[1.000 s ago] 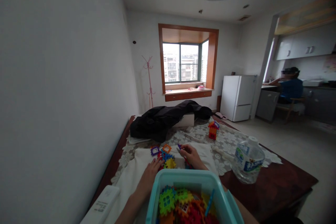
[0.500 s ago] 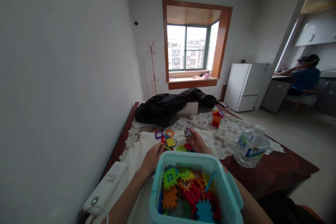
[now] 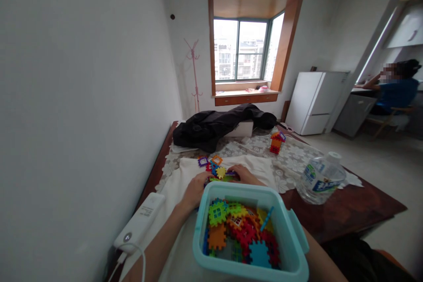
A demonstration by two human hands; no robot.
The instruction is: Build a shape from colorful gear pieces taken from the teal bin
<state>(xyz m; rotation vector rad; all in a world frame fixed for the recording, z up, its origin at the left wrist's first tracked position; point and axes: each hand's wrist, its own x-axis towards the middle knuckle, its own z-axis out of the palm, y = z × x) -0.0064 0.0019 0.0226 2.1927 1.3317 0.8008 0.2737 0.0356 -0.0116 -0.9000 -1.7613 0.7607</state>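
Observation:
Behind the tub, my left hand (image 3: 197, 188) is closed at the left end of a green toothed building piece (image 3: 225, 179), its fingertips partly hidden. My right hand (image 3: 246, 174) curls down over a purple building piece (image 3: 231, 174) at the other end, close to the green one. Just beyond my hands lie loose toothed pieces: a yellow one (image 3: 220, 172), an orange frame (image 3: 217, 160) and a purple frame (image 3: 202, 161). Between my forearms stands a light-blue tub (image 3: 253, 265) holding many coloured pieces, among them a blue one (image 3: 259, 253). Its rim hides part of the work area.
A small red-orange block house (image 3: 276, 142) and a large clear bottle (image 3: 322, 178) stand on the right of the table. Black cloth (image 3: 211, 128) lies across the back. A white power strip (image 3: 140, 220) with a cable is at the left. A person (image 3: 398, 88) sits far right.
My right hand has lowered the purple piece and brought it left, toward the green piece by my left hand. The view has tilted slightly down and turned left.

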